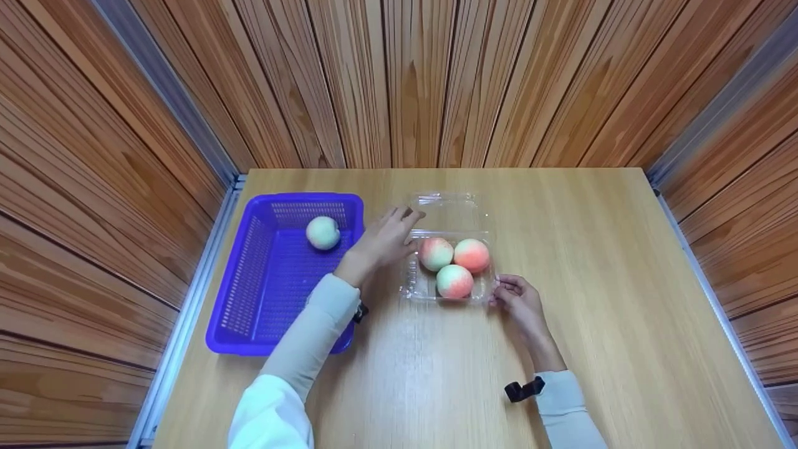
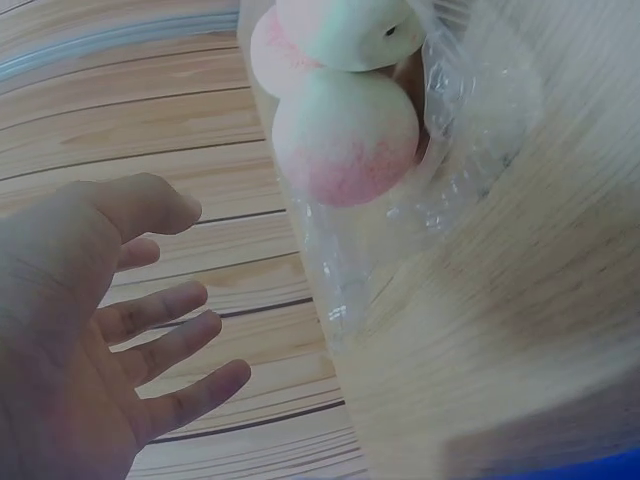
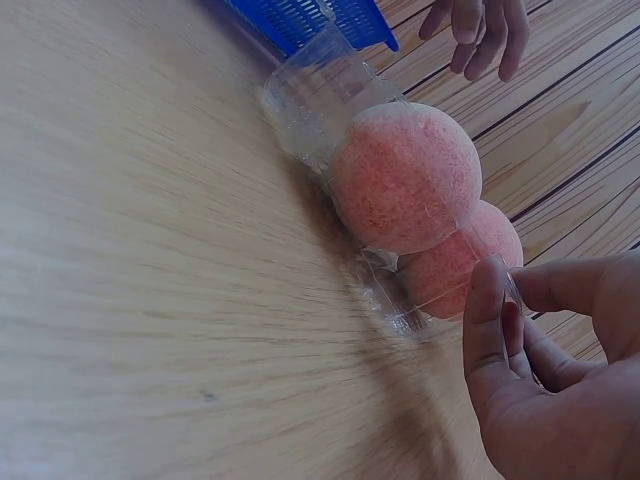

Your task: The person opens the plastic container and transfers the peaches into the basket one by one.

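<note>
Three pink-and-pale-green peaches sit in the near half of a clear plastic clamshell box, its lid folded back behind them. One peach lies in front, another peach at the left and a third peach at the right. My right hand pinches the box's right front rim between thumb and fingers, as the right wrist view shows. Above the box's left side hovers my left hand, fingers spread and apart from the peaches; the left wrist view shows the palm holding nothing.
A purple plastic basket stands on the table to the left, under my left forearm. One pale peach lies inside it near the back right. Wood-panelled walls enclose the table at the back and sides.
</note>
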Available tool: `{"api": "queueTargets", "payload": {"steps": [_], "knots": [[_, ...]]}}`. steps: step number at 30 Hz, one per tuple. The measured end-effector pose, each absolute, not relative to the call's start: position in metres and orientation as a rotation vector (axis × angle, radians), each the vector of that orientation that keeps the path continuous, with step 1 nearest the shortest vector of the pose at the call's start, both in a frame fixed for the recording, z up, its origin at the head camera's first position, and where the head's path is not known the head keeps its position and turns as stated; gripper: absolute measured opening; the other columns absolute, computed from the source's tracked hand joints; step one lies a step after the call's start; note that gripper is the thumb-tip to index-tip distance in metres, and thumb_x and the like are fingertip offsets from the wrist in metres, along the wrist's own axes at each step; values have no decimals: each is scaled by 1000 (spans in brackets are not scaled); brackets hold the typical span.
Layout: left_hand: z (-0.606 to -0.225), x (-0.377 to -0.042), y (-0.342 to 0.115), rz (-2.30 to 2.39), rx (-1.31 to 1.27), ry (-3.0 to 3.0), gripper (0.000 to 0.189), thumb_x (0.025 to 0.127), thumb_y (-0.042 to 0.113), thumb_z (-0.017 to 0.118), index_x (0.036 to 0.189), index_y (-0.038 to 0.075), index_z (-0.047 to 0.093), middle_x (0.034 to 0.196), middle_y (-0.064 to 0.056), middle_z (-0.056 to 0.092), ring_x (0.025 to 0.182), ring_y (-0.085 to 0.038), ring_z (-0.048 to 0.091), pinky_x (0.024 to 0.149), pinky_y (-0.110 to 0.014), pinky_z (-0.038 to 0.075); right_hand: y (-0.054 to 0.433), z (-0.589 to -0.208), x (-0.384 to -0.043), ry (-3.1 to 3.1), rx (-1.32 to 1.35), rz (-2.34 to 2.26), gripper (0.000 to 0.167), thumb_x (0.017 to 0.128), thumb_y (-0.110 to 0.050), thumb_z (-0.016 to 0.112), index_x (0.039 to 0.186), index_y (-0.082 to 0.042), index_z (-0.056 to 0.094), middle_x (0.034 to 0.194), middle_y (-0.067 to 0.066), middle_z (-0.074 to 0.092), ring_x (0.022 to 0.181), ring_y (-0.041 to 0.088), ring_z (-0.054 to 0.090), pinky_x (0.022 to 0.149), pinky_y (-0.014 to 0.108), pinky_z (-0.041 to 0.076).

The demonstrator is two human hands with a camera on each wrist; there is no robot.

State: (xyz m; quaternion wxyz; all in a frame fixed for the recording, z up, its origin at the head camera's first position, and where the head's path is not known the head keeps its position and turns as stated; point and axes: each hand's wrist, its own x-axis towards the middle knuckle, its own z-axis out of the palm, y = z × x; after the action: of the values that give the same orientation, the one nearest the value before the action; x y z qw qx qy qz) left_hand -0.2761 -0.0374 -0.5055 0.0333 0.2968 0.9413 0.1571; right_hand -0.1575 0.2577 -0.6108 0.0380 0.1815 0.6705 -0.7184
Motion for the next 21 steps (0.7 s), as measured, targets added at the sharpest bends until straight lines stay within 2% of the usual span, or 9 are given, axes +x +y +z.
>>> {"api": "queueTargets", "payload": {"steps": [5, 12, 21], "knots": [[-510, -274, -31, 462, 909, 2868, 59, 104, 31, 68, 158, 16, 48, 156, -15, 52, 148, -38, 49, 114, -59, 50, 257, -611, -157, 2057, 568, -2203, 36, 102, 3, 60, 137, 10, 54, 111, 11, 63, 83, 13, 69, 75, 23, 62], [-511, -272, -24, 401, 919, 2842, 61, 104, 27, 68, 160, 17, 46, 158, -15, 50, 152, -36, 44, 124, -56, 41, 257, -611, -159, 2044, 571, -2212, 35, 102, 3, 60, 136, 10, 53, 110, 11, 62, 83, 13, 69, 75, 23, 62], [-517, -271, -16, 370, 959, 2807, 59, 104, 27, 68, 159, 16, 48, 154, -15, 52, 150, -39, 46, 121, -59, 43, 259, -610, -157, 2060, 568, -2173, 36, 104, 0, 60, 138, 8, 53, 113, 11, 63, 85, 12, 69, 79, 23, 62]]}}
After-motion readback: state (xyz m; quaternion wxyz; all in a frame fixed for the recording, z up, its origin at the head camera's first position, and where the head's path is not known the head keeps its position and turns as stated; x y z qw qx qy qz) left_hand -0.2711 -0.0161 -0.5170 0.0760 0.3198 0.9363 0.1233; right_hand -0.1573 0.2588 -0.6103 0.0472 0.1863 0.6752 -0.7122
